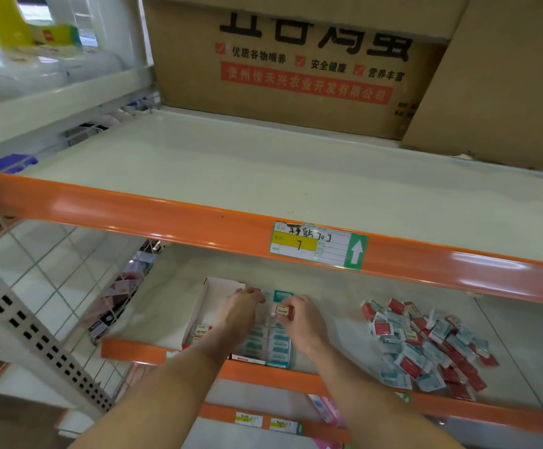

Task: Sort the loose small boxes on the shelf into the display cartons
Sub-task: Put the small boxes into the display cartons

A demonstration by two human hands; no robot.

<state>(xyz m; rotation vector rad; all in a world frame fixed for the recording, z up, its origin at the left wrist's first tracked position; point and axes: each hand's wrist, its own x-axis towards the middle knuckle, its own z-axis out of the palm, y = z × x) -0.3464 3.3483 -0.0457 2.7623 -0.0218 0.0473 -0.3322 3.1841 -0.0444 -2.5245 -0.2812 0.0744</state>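
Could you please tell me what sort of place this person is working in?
Probably a shop aisle or its stockroom: orange-edged cream metal shelves, a handwritten green-and-yellow price label on the shelf edge, and a heap of loose red and teal small boxes beside display cartons.

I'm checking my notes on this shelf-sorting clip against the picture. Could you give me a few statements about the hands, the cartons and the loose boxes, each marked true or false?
1. The right hand pinches a small red and white box. True.
2. The pile of loose small boxes lies left of the display cartons. False: it lies to their right, on the same shelf.
3. The left hand reaches over the display cartons. True.
4. The upper shelf is packed with small boxes. False: only a large cardboard carton stands at its back.
5. The price label bears a green arrow. True.
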